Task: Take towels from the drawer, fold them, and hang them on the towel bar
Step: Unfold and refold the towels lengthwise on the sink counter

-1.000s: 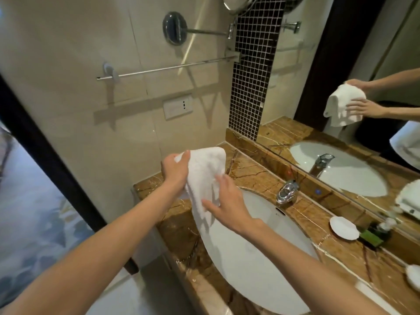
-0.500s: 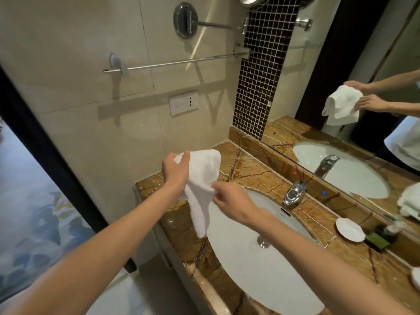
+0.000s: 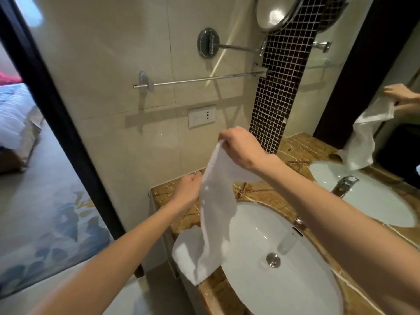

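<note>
White towel (image 3: 216, 212) is held up, unfolded, hanging long over the left rim of the sink (image 3: 295, 292) and the front edge of the worktop (image 3: 181, 221). Its bottom end is bunched and draped past the worktop edge. Top edge is pinched by the right hand (image 3: 241, 146), fingers curled down over the cloth. Left hand (image 3: 188, 192) is placed lower, right at the towel's left edge, fingers loosely curled; whether the cloth is grasped there cannot be told.

Towel bar (image 3: 204, 79) is mounted on the beige tiled wall above, bare, well apart from the towel. A wall socket (image 3: 201, 117) is seen below the bar. A round chrome mount (image 3: 208, 43) with an arm is fixed above the bar, and a round mirror (image 3: 276, 12) is seen at the top. A dark mosaic tile strip (image 3: 279, 87) is set beside the wall mirror (image 3: 341, 98), where towel and hands are reflected. A drain (image 3: 272, 260) is seen in the basin. Carpet (image 3: 45, 223) and a bed (image 3: 13, 114) are visible past the dark door frame (image 3: 45, 110) on the left.
</note>
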The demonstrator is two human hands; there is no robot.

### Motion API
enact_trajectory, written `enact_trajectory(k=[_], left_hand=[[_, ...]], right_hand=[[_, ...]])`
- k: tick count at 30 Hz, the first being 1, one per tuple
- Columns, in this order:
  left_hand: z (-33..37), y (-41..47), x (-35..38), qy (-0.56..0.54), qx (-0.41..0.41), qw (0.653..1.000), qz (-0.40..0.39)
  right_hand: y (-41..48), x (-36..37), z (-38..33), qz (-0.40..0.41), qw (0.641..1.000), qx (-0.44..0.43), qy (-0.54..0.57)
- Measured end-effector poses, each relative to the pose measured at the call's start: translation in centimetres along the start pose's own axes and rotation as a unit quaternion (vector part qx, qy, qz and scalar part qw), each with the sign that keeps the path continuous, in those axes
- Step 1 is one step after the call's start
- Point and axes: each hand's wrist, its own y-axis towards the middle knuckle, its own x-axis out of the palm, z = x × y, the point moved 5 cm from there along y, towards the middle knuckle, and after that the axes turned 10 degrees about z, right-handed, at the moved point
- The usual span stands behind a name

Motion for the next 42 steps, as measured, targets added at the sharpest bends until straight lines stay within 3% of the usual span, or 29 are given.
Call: enact_trajectory(k=[4,6,9,13,18,21,25,29,32,36,42], left_hand=[[5.2,-0.9,-1.0,-0.113,0.13,0.985,-0.025],[7.4,-0.7,-1.3,-0.1,0.164,0.981,-0.016],[10.0,0.1,-2.1,-0.109,0.177,0.977,0.051],[11.8,0.9,-2.1,-0.101,0.196,0.973,0.07],[11.6,1.7,-2.8,-0.152,0.142,0.974,0.091],[11.7,2.4,-3.5,-0.214,0.099,0.968,0.088],[12.9,2.7,-4.2,-0.255,0.115,0.958,0.064],[13.9,2.7,-5.2,-0.301,0.133,0.943,0.037],[14.5,2.9,-5.9,-0.321,0.132,0.938,0.016],[15.2,3.4,-6.6,-0.343,0.139,0.929,0.001],[16.2,4.3,-8.0,-0.317,0.148,0.936,0.04]], right_hand=[[2.3,-1.4,-0.7,-0.024,0.999,-0.033,-0.015],[2.9,-2.0,-1.5,-0.033,0.998,-0.054,-0.013],[3.6,-3.1,-2.3,-0.013,0.998,-0.057,0.031],[3.6,-3.7,-1.7,-0.014,0.995,-0.041,0.086],[2.5,-3.3,2.0,-0.034,0.987,0.059,0.149],[1.1,-2.5,4.4,-0.113,0.966,0.135,0.188],[0.6,-2.3,6.0,-0.134,0.943,0.202,0.229],[0.1,-2.2,6.3,-0.181,0.859,0.282,0.387],[0.2,-2.6,5.5,-0.197,0.823,0.287,0.449],[0.8,-3.0,4.1,-0.149,0.786,0.302,0.518],[3.2,-6.2,3.9,0.023,0.788,0.313,0.529]])
